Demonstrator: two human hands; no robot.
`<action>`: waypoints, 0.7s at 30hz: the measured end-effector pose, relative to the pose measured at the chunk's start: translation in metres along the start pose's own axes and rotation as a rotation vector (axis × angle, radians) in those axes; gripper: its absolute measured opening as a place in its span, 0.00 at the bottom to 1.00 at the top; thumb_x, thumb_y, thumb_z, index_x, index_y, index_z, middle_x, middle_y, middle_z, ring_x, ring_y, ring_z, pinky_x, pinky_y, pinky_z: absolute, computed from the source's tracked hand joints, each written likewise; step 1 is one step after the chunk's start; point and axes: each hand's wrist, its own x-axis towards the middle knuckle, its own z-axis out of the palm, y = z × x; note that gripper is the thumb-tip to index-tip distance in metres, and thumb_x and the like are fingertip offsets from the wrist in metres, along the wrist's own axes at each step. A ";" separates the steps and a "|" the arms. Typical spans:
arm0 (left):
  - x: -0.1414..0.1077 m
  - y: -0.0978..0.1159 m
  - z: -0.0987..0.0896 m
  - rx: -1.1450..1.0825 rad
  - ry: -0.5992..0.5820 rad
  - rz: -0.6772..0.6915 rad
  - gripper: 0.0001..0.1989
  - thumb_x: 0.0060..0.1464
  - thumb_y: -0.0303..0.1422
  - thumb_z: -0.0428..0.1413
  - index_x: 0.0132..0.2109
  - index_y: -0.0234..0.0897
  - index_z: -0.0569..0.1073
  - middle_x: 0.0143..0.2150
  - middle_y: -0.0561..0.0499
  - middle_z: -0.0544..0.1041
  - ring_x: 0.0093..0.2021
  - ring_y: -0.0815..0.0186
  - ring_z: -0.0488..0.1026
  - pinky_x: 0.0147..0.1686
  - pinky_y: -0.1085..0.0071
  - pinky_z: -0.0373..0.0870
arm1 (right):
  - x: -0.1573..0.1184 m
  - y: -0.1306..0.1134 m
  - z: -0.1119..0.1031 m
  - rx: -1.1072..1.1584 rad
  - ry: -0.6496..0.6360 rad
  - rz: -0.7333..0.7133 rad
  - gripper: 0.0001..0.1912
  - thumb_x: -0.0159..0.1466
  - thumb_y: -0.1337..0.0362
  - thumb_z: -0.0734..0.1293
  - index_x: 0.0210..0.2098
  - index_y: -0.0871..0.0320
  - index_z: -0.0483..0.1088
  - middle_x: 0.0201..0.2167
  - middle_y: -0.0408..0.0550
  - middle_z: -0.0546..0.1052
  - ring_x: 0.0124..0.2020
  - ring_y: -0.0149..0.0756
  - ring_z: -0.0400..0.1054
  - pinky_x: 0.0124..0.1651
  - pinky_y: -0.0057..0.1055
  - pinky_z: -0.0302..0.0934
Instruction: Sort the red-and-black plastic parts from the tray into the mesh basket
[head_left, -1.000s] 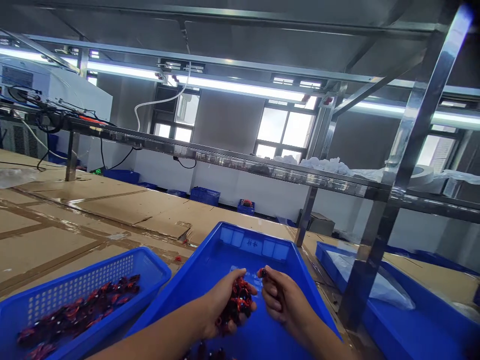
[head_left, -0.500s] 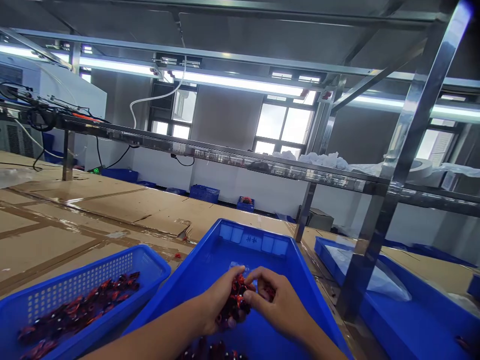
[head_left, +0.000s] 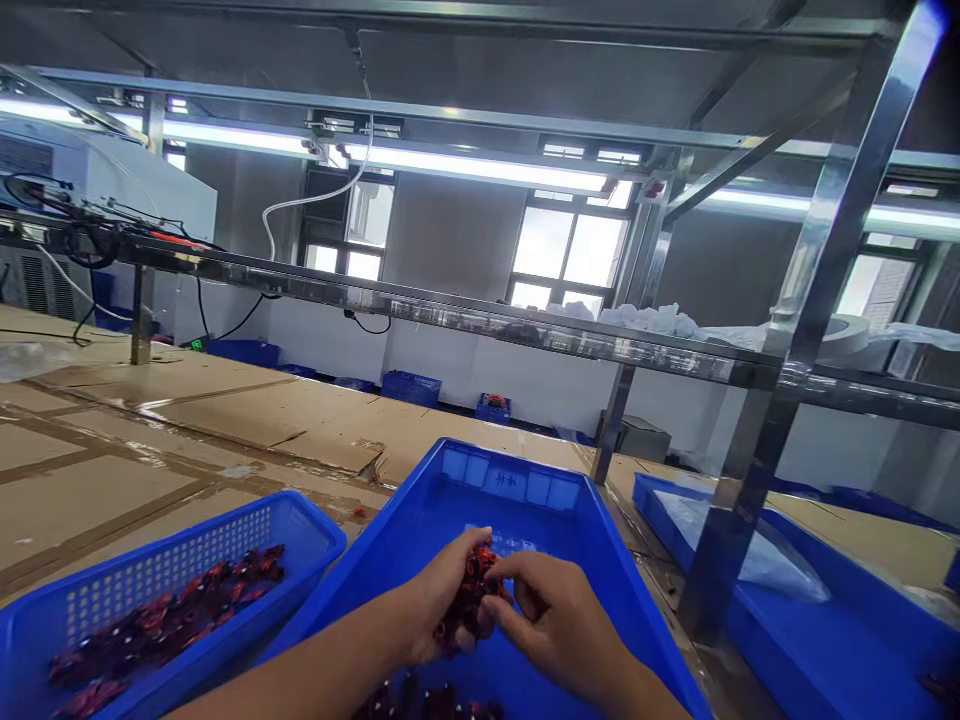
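Note:
A clump of small, shiny dark red parts with orange-red bits (head_left: 469,600) rests in my left hand (head_left: 431,600), whose fingers curl under it and whose thumb points up. My right hand (head_left: 555,610) meets the clump from the right, thumb and forefinger pinching at its edge on a small part. The exact kind of these parts is too small to tell. Both hands are over a large blue tray (head_left: 622,545). More dark red parts (head_left: 435,700) lie at the tray's near end, partly cut off by the frame.
On the left, a perforated blue basket (head_left: 307,530) holds a pile of similar dark red parts (head_left: 172,620). A metal post (head_left: 742,500) rises on the right, beside another blue tray (head_left: 795,640) with clear plastic in it. A metal shelf rail (head_left: 450,310) crosses above the cardboard-covered table (head_left: 247,415).
My right fingers have closed in on the clump; dark red parts seen earlier inside the right hand's curl no longer show. The left hand keeps its hold. The view has shifted very slightly.

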 end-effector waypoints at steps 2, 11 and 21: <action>0.001 -0.001 -0.001 0.012 -0.007 0.019 0.27 0.49 0.57 0.50 0.29 0.33 0.70 0.21 0.53 0.66 0.15 0.76 0.60 0.09 0.83 0.44 | -0.001 0.000 0.000 -0.063 0.014 -0.074 0.10 0.59 0.66 0.67 0.41 0.55 0.72 0.23 0.41 0.71 0.22 0.30 0.61 0.28 0.26 0.53; 0.003 -0.002 -0.006 0.029 -0.033 0.038 0.27 0.48 0.58 0.51 0.33 0.35 0.71 0.26 0.51 0.69 0.16 0.75 0.62 0.10 0.83 0.46 | -0.001 -0.001 -0.003 0.268 0.116 0.050 0.08 0.60 0.59 0.64 0.30 0.57 0.67 0.20 0.40 0.66 0.20 0.29 0.57 0.23 0.25 0.51; 0.004 -0.003 -0.004 0.045 -0.058 0.052 0.27 0.49 0.58 0.49 0.36 0.36 0.71 0.24 0.54 0.66 0.16 0.75 0.60 0.10 0.83 0.45 | 0.010 0.006 0.003 0.374 0.034 0.315 0.07 0.59 0.59 0.67 0.33 0.56 0.72 0.18 0.37 0.63 0.20 0.28 0.54 0.24 0.24 0.50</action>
